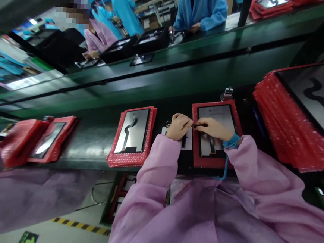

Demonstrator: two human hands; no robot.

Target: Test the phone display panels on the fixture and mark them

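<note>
Red bubble wrap [209, 162] on the bench [87, 138] presumably cushioned the flat panel [218, 111] right of centre; the left hand [180, 126] and right hand [213, 128] met near its left edge for close work, fingers curled; whether they gripped anything, I couldn't tell.

My dark green bench [89, 142] runs across in front of me, its bare top shiny over to my left. Right before me lies a flat red wrap [212, 163], with a white card [188, 141] just beside its left edge. Past the card sits a red stack [126, 160], and well apart, farther left, two red bundles [20, 140] lie close together. To my right I have a thicker red pile [286, 127].
</note>
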